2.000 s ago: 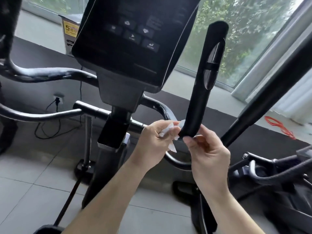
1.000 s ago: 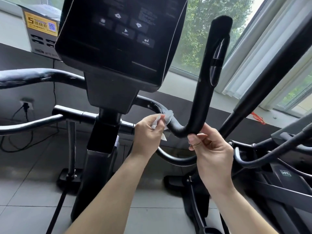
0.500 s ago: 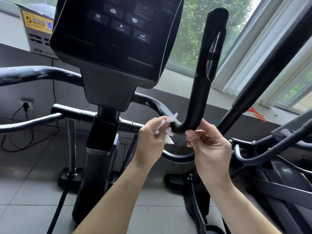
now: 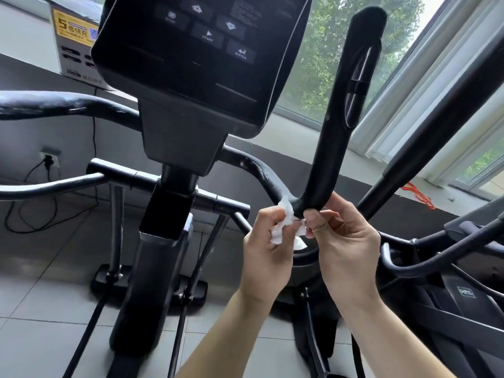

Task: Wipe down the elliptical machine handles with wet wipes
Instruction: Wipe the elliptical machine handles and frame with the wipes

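Observation:
A black curved handle (image 4: 331, 137) of the elliptical rises at centre right, with a sensor strip near its top. At its lower bend, my left hand (image 4: 266, 246) grips a crumpled white wet wipe (image 4: 283, 223) just below and left of the bend. My right hand (image 4: 346, 241) pinches the other end of the wipe just under the bend, fingers curled. The wipe's middle is partly hidden between my fingers. A matching left handle (image 4: 65, 103) curves off to the left.
The black console (image 4: 196, 58) with buttons hangs above left. A moving arm bar (image 4: 436, 124) slants at right. A second machine (image 4: 450, 268) stands at lower right. A box (image 4: 73, 42) sits on the sill, a plugged wall socket (image 4: 49, 159) at left, grey floor tiles (image 4: 41, 336) below.
Both hands have stayed at the handle's bend, and my left hand worked the wipe along the tube beside it; my right hand now pinches the wipe. The camera tilted and moved slightly closer.

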`<state>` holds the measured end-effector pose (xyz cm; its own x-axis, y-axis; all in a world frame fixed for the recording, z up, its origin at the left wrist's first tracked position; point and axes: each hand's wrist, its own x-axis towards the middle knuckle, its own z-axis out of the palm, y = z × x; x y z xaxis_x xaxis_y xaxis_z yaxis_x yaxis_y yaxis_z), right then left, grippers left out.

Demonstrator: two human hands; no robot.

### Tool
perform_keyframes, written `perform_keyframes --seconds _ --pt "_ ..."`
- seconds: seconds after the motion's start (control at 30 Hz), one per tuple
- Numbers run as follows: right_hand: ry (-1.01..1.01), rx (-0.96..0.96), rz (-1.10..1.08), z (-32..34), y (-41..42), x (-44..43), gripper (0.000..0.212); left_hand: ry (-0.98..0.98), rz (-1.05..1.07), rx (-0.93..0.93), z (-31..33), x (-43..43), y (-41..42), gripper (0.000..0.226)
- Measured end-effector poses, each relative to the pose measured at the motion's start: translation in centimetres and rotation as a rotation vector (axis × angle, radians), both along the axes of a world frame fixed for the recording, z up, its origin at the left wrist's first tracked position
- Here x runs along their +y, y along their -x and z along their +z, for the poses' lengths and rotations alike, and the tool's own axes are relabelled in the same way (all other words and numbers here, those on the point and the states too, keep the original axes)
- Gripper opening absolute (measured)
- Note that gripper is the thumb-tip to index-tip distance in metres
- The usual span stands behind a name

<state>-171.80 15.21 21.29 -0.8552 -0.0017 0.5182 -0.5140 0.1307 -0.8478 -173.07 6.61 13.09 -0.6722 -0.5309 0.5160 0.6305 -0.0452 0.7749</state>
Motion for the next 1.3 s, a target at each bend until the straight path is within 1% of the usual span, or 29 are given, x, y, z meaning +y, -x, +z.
perform_keyframes --seconds 0.07,0.13,0.2,0.23,0.27,0.37,0.53,0.6,0.67,0.73,0.83,0.9,1.03,1.17,1.3 --pt "-0.008 0.009 0.004 0.2 0.0 0.1 0.034 0.072 0.017 -0.008 -0.5 -0.7 0.5 0.018" --pt "-0.012 0.016 -0.006 0.1 0.2 0.1 0.033 0.106 0.025 -0.083 -0.9 -1.7 1.0 0.015" --pt "-0.008 0.016 -0.015 -0.1 0.3 0.0 0.033 0.087 0.001 -0.206 -1.0 -2.6 1.9 0.01" --pt "-0.003 0.016 -0.012 -0.2 0.3 0.0 0.034 0.072 -0.022 -0.246 -1.1 -3.0 2.6 0.006" --pt "0.002 0.014 -0.008 -0.3 0.3 0.0 0.034 0.061 -0.034 -0.262 -1.0 -3.3 3.1 0.008" --pt "-0.005 0.013 0.009 -0.2 0.3 0.2 0.034 0.028 -0.061 -0.24 -0.8 -2.7 2.4 0.017" --pt "0.017 0.032 0.032 -0.2 0.3 0.1 0.033 0.031 -0.046 -0.137 -0.5 -1.4 -0.2 0.012" --pt "0.022 0.028 0.035 -0.3 0.5 0.1 0.033 0.042 -0.066 -0.128 0.0 -1.7 -0.2 0.021" --pt "0.026 0.029 0.038 -0.3 0.6 0.0 0.033 0.062 -0.019 -0.167 0.7 -2.6 0.4 0.02" --pt "0.022 0.03 0.032 -0.4 0.7 0.0 0.033 0.059 0.043 -0.231 1.2 -3.6 1.7 0.011" --pt "0.025 0.021 0.028 -0.5 0.8 0.0 0.034 0.064 0.041 -0.31 1.6 -5.1 3.8 0.009" --pt "0.035 0.014 0.035 -0.6 0.8 0.1 0.036 0.095 0.027 -0.315 1.3 -5.7 4.3 0.004" --pt "0.039 0.013 0.065 -0.6 1.2 0.3 0.036 0.119 -0.101 -0.259 1.3 -5.7 3.7 0.023" --pt "0.043 0.031 0.067 -0.9 1.5 0.4 0.035 0.154 -0.078 -0.163 1.6 -5.7 3.4 0.017" --pt "0.068 0.062 0.071 -1.3 1.5 0.2 0.035 0.237 -0.063 -0.172 1.8 -5.9 3.2 0.017"
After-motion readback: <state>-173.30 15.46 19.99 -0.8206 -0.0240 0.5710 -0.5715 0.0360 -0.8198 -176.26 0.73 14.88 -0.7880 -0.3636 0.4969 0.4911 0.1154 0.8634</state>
